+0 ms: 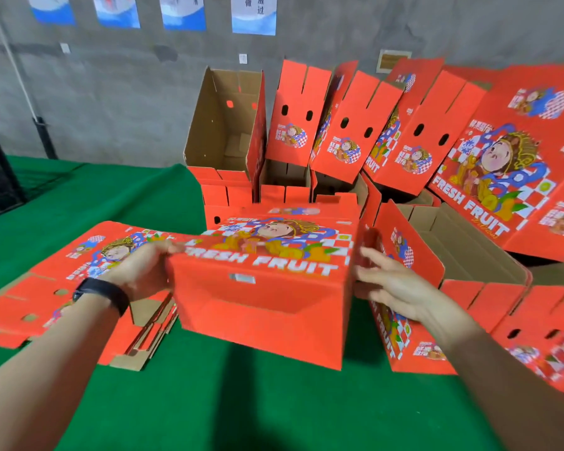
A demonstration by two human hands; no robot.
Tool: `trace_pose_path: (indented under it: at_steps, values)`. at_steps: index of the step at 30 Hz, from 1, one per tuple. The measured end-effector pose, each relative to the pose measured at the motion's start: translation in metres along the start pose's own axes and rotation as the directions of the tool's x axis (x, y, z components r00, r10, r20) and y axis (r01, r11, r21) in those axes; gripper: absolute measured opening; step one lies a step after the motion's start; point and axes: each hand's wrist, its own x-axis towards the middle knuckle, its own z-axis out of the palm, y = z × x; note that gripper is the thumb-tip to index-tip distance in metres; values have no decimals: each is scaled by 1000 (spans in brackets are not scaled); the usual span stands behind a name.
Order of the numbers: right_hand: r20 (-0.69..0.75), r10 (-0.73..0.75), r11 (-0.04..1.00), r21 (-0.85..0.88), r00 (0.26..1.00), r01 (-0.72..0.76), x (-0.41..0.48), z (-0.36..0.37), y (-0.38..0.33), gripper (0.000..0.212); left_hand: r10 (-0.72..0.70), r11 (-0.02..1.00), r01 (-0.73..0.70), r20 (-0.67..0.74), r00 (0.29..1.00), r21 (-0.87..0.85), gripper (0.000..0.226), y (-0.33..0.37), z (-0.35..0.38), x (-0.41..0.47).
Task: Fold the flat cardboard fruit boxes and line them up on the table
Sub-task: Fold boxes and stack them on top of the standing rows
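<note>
Where the table (209, 402) is green, a red box (261, 314) is held.
Its edge is gripped by the left hand (144, 268); the right hand (388, 281) is spread against it.

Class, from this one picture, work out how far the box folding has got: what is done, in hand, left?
Done: several folded boxes stand at the back of the table. In hand: one box, gripped by the left hand, the right hand flat against its side. Left: the flat stack beside it.
</note>
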Motion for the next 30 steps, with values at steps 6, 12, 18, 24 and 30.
trace_pose_path:
  at_steps: [6,12,18,24,30]
  values:
    - [-45,-160,939,-316,986,138,-13,13,4,49,28,910,12,-91,995,415,40,-33,8,1]
    - [-62,-355,789,-554,933,264,-22,17,-5,53,122,796,-57,-67,990,602,18,-36,40,9]
    - [-131,-635,569,-746,761,346,-42,8,-25,54,348,743,-355,125,929,567,22,-36,88,3]
    - [-160,-856,378,-842,491,384,-54,-17,-58,54,505,730,-593,315,803,340,65,-11,167,-21]
    - [-199,-898,324,-902,392,284,-60,-53,-91,53,604,565,-757,461,650,328,85,18,250,-16]
